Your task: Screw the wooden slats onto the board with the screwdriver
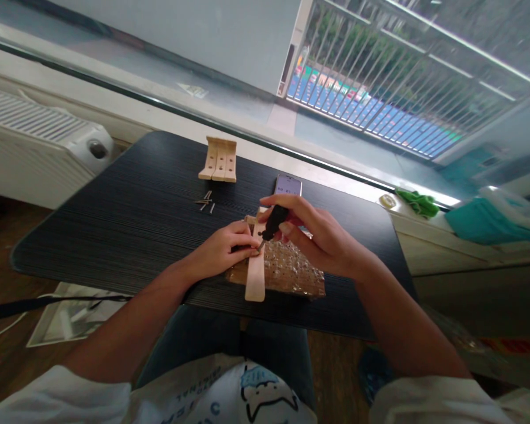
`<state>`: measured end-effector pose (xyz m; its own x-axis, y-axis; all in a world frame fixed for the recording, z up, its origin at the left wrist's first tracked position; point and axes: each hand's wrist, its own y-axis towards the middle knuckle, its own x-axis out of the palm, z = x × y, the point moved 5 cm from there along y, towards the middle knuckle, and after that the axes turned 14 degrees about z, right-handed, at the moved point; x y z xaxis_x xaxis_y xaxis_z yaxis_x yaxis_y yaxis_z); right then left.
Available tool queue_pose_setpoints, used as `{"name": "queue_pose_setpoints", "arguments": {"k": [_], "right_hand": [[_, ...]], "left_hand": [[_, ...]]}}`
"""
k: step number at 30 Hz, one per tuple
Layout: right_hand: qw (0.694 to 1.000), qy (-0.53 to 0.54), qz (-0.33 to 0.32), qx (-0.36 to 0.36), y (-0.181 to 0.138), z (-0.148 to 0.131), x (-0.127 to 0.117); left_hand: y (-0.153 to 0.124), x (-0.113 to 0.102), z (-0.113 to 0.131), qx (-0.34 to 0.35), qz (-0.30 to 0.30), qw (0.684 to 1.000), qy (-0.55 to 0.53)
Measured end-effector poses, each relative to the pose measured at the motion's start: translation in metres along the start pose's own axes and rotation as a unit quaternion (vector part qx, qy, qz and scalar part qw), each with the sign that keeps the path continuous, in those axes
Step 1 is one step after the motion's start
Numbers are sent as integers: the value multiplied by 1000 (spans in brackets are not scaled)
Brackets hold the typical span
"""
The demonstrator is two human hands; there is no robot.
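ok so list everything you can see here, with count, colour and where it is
Table: one, black, centre
Bubble-wrapped block: one, brown, near edge of table
Wooden strip: one, pale, across the block
Screwdriver: one, black-handled, tip at strip
Drilled wooden pieces: apparently three, pale, table's far side
Screws: several, metallic, nearer than those pieces
Phone: one, pale screen, beyond the block
Radiator: one, white, far left
Tape roll: one, yellowish, right side
Cloth: one, green, beside tape
Container: one, teal, far right
Railing: one, grey, outside, upper right
Shirt: one, white, bottom
Left hand: one, bare, at the strip
Right hand: one, bare, holding screwdriver
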<state>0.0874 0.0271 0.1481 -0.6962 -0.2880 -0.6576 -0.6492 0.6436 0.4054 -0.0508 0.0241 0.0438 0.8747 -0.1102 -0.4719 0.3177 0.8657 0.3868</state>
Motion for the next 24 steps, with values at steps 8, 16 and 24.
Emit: {"name": "queue_pose_setpoints", "arguments": {"k": [8, 16, 24], "right_hand": [[998, 55, 8, 3, 2, 5, -1], [997, 70, 17, -35, 1, 6, -2], [994, 81, 23, -75, 1, 1, -2]], "left_hand": [[0, 0, -2, -8, -8, 1000, -8], [-1, 0, -4, -25, -3, 1000, -13], [-2, 0, -4, -36, 2, 999, 3]]}}
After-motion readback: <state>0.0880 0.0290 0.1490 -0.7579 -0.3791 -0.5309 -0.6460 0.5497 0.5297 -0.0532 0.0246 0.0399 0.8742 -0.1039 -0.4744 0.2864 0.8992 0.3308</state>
